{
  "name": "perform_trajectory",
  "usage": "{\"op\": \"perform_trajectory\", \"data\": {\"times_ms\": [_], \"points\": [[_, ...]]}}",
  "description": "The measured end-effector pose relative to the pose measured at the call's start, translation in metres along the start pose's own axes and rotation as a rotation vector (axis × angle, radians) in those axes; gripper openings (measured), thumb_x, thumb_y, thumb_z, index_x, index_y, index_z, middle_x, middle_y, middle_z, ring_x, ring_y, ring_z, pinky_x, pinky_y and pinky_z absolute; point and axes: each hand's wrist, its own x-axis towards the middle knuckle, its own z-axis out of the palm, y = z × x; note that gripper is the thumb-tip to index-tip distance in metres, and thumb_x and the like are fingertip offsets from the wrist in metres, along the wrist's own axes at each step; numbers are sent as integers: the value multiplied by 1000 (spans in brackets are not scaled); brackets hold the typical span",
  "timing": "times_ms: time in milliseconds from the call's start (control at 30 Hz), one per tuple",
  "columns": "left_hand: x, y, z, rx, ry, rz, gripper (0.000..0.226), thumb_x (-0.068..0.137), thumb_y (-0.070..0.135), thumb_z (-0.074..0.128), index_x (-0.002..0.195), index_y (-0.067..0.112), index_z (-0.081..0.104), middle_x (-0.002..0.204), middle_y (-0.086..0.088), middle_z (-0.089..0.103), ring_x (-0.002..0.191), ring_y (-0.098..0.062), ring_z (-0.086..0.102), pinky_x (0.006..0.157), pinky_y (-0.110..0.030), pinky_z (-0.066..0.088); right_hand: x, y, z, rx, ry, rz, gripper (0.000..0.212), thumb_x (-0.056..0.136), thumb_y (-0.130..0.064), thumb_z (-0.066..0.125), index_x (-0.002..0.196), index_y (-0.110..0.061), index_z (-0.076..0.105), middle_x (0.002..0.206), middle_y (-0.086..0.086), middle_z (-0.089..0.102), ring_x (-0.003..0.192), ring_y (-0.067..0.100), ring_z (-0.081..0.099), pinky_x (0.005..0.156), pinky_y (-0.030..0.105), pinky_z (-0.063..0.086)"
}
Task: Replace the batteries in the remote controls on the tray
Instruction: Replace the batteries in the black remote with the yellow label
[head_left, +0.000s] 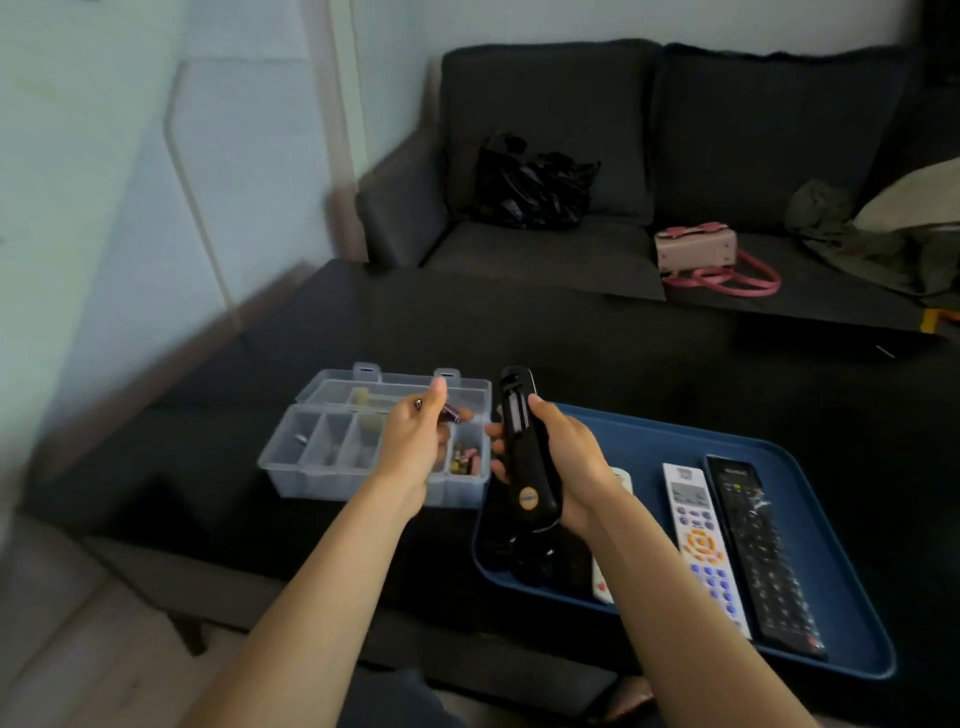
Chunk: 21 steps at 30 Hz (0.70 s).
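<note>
Two hands, right hand (566, 457) gripping black remote (524, 441), label unreadable

I see a black plastic remote control (527, 447) held upright, back cover off, battery bay open. On the blue rectangular tray (810, 618): a white remote with orange and purple buttons (704, 545) and a long black remote (763, 556), side by side, face up. Dark small batteries (447, 413) are gripped above the clear plastic compartment box (332, 457).

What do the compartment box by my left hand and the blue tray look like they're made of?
The compartment box looks like clear, slightly frosted plastic: its dividers and contents show through the walls, and the lid has moulded latch tabs. The blue tray seems to be moulded plastic with a matte finish: one even colour and a rounded raised rim. Metal can't be ruled out.
</note>
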Motion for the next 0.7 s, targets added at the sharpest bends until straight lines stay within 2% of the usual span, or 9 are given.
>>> {"op": "perform_trajectory", "data": {"times_ms": [67, 133, 200, 267, 333, 467, 600, 700], "points": [[3, 12, -29, 142, 45, 41, 33, 95, 41, 43, 84, 14, 57, 80, -1, 66, 74, -16, 56, 65, -28, 40, -1, 3, 27, 4, -26, 62, 38, 100, -27, 38, 101, 5, 59, 78, 16, 65, 61, 21, 58, 60, 32, 51], [6, 23, -53, 418, 95, 71, 30, 98, 36, 39, 81, 16, 54, 81, -1, 62, 84, -20, 59, 70, -29, 38, 2, 8, 49, 7, -47, 93, 38, 100, -25, 36, 104, 4, 59, 79, 15, 65, 62, 21, 59, 59, 31, 53], [13, 33, -78, 598, 162, 68, 25, 100, 27, 34, 102, 10, 53, 102, -9, 61, 84, -17, 57, 66, -25, 36, 2, 17, 74, 0, -68, 124, 37, 100, -25, 37, 104, 4, 59, 82, 15, 66, 63, 20, 60, 61, 32, 52], [21, 39, -99, 697, 215, -9, 34, 101, 18, 33, 129, 0, 36, 124, -18, 52, 97, -23, 57, 67, -25, 37, 3, 24, 95, -29, -89, 140, 35, 100, -26, 39, 105, 3, 59, 86, 16, 67, 66, 21, 61, 65, 33, 52], [33, 41, -112, 808, 210, -59, 40, 98, 13, 37, 134, -3, 28, 131, -21, 47, 111, -30, 53, 73, -28, 38, 4, 27, 112, -57, -99, 145, 33, 100, -25, 40, 103, 1, 59, 89, 17, 67, 69, 22, 60, 65, 33, 52], [46, 38, -122, 1056, 89, -60, 29, 94, 11, 49, 121, 1, 47, 119, -15, 55, 90, -21, 54, 70, -26, 42, 10, 32, 129, -92, -113, 111, 31, 100, -24, 39, 104, 1, 57, 86, 15, 68, 68, 21, 60, 64, 33, 50], [52, 31, -123, 1214, -2, -71, 27, 94, 7, 45, 121, 2, 49, 114, -13, 56, 84, -18, 52, 73, -24, 43, 14, 35, 131, -115, -111, 100, 28, 100, -24, 40, 103, -2, 57, 82, 14, 69, 68, 21, 60, 63, 32, 50], [55, 28, -121, 1224, 7, -64, 27, 95, 12, 44, 120, 4, 50, 107, -10, 56, 73, -13, 49, 66, -24, 42, 14, 35, 127, -130, -105, 95, 27, 100, -24, 39, 101, -4, 57, 85, 14, 69, 69, 20, 59, 61, 30, 51]]}}
